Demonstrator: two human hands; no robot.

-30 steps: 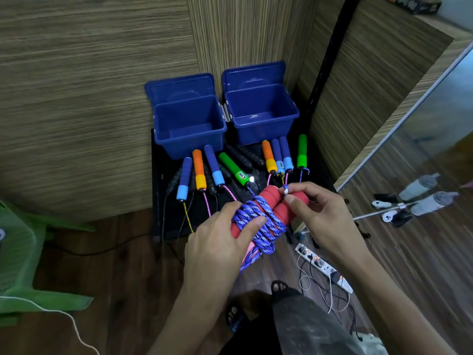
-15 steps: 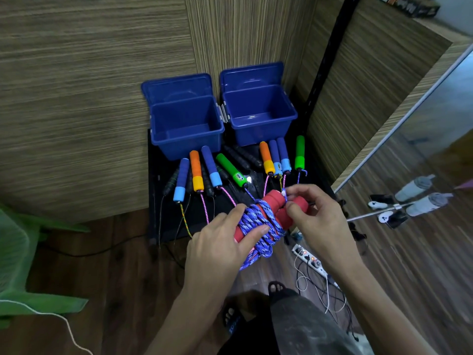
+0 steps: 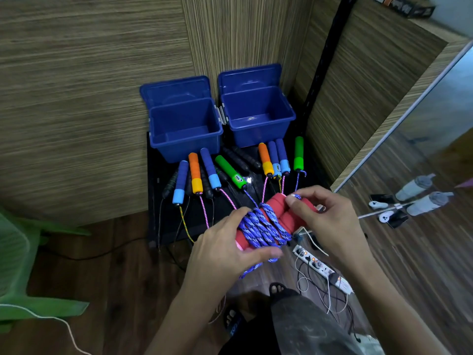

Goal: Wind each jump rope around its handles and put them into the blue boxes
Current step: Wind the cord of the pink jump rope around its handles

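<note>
Wood-grain walls enclose a black mat point(image 3: 163, 226) bearing two open blue boxes point(image 3: 184, 129). Nearer than the boxes, red handles point(image 3: 277, 208) wound with blue rope point(image 3: 261, 226) are gripped by the left hand point(image 3: 225, 249); the rope's end is pinched by the right hand point(image 3: 325, 221).

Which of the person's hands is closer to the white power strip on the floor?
The right hand. In the picture it sits just above the power strip, pinching the rope end. The left hand holds the red handles farther to the strip's left.
</note>
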